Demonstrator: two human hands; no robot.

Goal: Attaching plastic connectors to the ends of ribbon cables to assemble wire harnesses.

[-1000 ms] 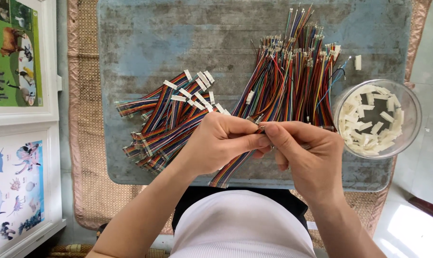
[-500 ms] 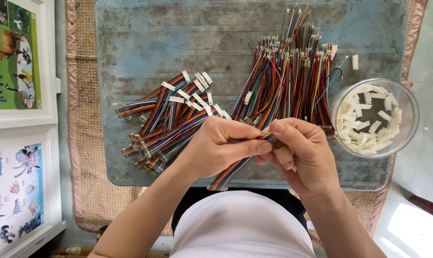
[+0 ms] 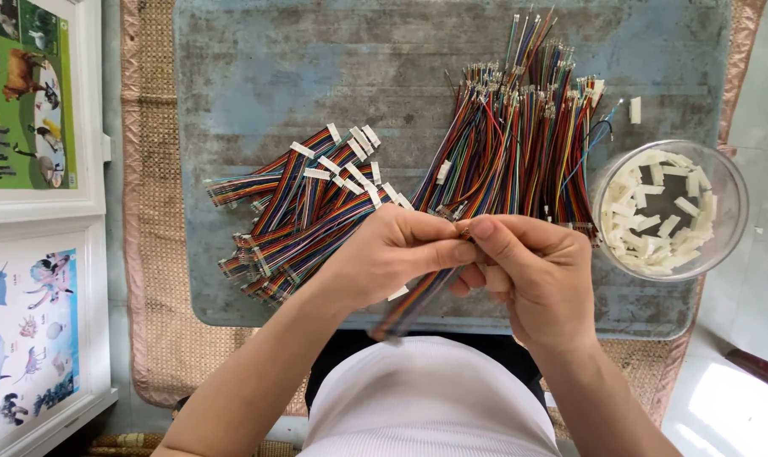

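Head view, looking straight down on a worn blue-grey board (image 3: pixel 316 68) that lies on a woven straw mat (image 3: pixel 151 254).

Centre of frame: left hand (image 3: pixel 392 254) and right hand (image 3: pixel 532 275) meet, fingertips touching. Both are pinched closed on one end of a flat multicoloured ribbon cable (image 3: pixel 414 305); the cable runs down and left from the pinch, under the left hand, toward the white-shirted torso at bottom centre. The pinched end itself is hidden by the fingers.

Left of centre: a pile of multicoloured cables with white plastic connectors fitted (image 3: pixel 308 207), fanned on the board, just beyond the left hand.

Upper centre to right: a larger heap of multicoloured cables with bare metal terminals (image 3: pixel 519 144), ends pointing to the top of the frame.

Right edge: a round clear plastic bowl (image 3: pixel 731 203) holding loose white connector housings (image 3: pixel 655 216), just beside the right hand. One single white housing (image 3: pixel 635 110) lies on the board above the bowl.

Left edge: two white-framed picture charts. The upper one (image 3: pixel 20 93) is green, with farm animals; the lower one (image 3: pixel 24 338) is pale blue, with sea creatures.
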